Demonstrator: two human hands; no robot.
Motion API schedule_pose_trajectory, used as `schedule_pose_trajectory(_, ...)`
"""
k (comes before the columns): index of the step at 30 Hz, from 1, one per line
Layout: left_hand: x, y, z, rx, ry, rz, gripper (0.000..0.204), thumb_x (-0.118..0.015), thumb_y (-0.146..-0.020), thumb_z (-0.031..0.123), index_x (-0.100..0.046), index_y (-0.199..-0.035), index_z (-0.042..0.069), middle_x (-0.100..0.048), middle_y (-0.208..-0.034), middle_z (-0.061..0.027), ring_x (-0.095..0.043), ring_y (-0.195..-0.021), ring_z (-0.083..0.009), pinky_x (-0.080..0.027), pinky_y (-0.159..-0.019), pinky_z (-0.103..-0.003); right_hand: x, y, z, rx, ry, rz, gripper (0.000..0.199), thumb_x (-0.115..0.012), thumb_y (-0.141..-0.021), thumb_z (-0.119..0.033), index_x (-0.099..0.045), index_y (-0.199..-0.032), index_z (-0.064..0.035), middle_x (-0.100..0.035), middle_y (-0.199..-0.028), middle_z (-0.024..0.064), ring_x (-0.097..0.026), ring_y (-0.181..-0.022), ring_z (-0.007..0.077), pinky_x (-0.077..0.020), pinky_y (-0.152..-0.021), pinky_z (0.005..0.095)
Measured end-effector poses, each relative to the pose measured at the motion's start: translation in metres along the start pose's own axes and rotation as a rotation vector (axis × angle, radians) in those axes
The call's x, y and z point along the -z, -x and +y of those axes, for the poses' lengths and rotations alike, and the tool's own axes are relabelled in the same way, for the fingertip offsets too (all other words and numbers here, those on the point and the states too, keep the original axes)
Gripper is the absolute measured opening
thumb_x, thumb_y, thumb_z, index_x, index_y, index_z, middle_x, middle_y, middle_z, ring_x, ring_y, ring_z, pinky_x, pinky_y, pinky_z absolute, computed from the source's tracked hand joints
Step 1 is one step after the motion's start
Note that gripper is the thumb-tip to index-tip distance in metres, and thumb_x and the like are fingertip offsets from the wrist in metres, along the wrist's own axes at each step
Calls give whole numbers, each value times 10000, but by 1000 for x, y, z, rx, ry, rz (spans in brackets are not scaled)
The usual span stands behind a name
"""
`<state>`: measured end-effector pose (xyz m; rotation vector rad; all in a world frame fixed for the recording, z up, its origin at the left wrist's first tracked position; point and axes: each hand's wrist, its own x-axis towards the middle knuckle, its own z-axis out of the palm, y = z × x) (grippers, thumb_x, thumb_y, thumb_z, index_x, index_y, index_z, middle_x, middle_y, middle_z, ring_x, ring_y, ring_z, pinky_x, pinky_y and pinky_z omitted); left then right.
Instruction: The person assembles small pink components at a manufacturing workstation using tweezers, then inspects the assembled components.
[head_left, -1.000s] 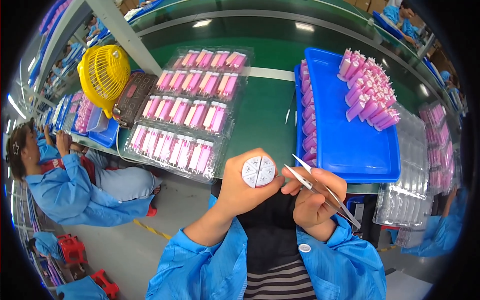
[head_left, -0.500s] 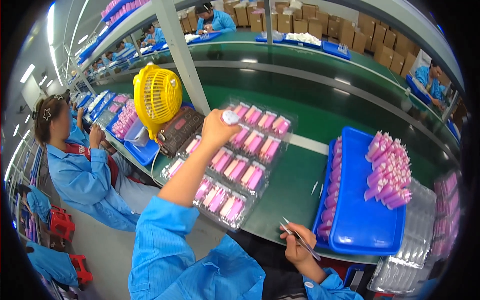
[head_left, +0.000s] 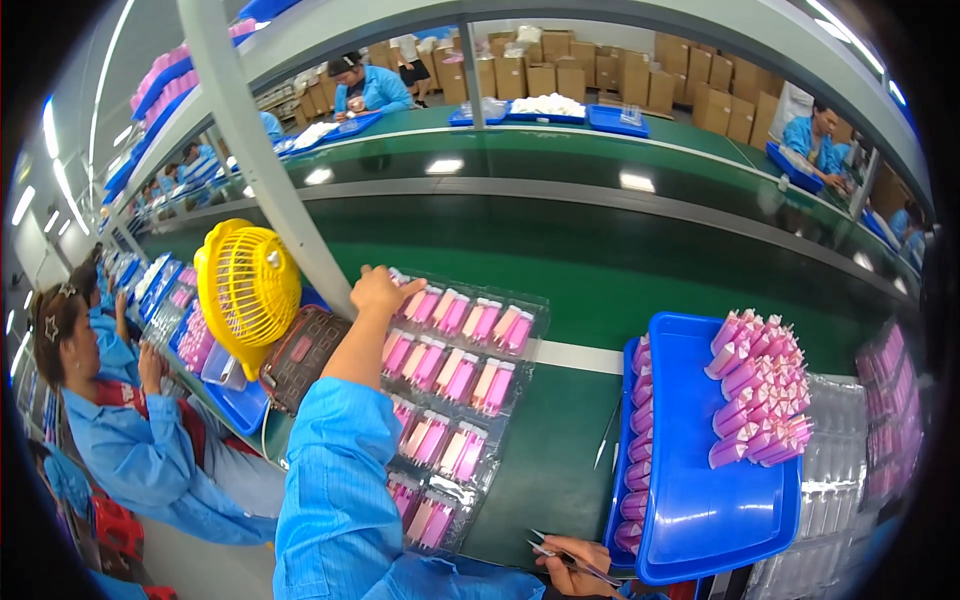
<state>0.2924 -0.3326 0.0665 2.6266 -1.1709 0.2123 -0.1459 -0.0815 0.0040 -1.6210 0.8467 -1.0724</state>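
Observation:
My left hand [head_left: 383, 292] reaches to the far left corner of a clear plastic blister tray [head_left: 540, 318]. Its fingers are bent down at the corner cell, and whatever they hold there is hidden. Pink-and-cream pieces [head_left: 492, 385] lie in pairs in the tray's cells. Near the front edge, my right hand [head_left: 578, 565] grips a pair of metal tweezers [head_left: 543, 543], whose tips point up and left, touching nothing. Right of it stands a blue tray [head_left: 720, 525] with a heap of pink cylindrical pieces [head_left: 760, 395], resting over another blue tray of similar pieces [head_left: 637, 470].
A slim light-coloured strip [head_left: 606, 437] lies on the green bench [head_left: 540, 460]. Left are a yellow fan [head_left: 245, 290], a brown pouch [head_left: 303, 358] and a metal post [head_left: 260, 140]. Clear trays [head_left: 825, 450] lie far right. A co-worker [head_left: 150, 430] sits at left.
My left hand has moved away from me to the tray's far left corner; the white round thing at its fingers no longer shows. My right hand still holds the tweezers. The view has shifted.

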Motion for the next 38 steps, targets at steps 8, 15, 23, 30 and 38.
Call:
schedule_pose_trajectory(8,1,6,13,-38,240,329,538,-773,-692,496,-691,-950,31,-662,-996,-177,-664,-916,-359,-529,-781,-469,1,-10,20,257,5,65,216,-673,-880,-118,-635,-1052,8,-695,-750,108,-686,-616,177,-538,-548,285)
schedule_pose_trajectory(15,62,91,81,-270,1086,-144,138,-737,-772,120,-615,-735,68,-495,-610,45,-411,-511,-42,-293,-458,-227,4,-12,7,432,64,159,284,-736,-816,-35,-629,-1078,-11,-589,-689,73,-574,-514,229,-416,-449,328)
schedule_pose_trajectory(23,166,306,175,-948,1171,-332,120,-694,-795,19,-582,-755,37,-498,-686,39,-416,-619,-38,-320,-568,-205,76,69,-20,690,242,557,220,-770,-774,-66,-690,-977,-37,-698,-870,124,-672,-606,223,-533,-501,308)
schedule_pose_trajectory(30,192,478,231,-1558,1164,-589,137,-759,-718,22,-638,-783,18,-549,-679,-85,-572,-615,-211,-433,-561,-285,211,174,-28,498,258,1709,93,-474,-1024,-140,-436,-1066,-65,-561,-892,84,-540,-712,110,-448,-629,227)
schedule_pose_trajectory(38,95,599,307,-1629,673,-485,300,-824,-721,242,-690,-924,65,-652,-896,-135,-676,-834,-247,-516,-702,-406,214,198,41,115,-842,1435,304,-631,-953,-294,-470,-1170,-156,-581,-1057,18,-561,-950,146,-477,-823,341)
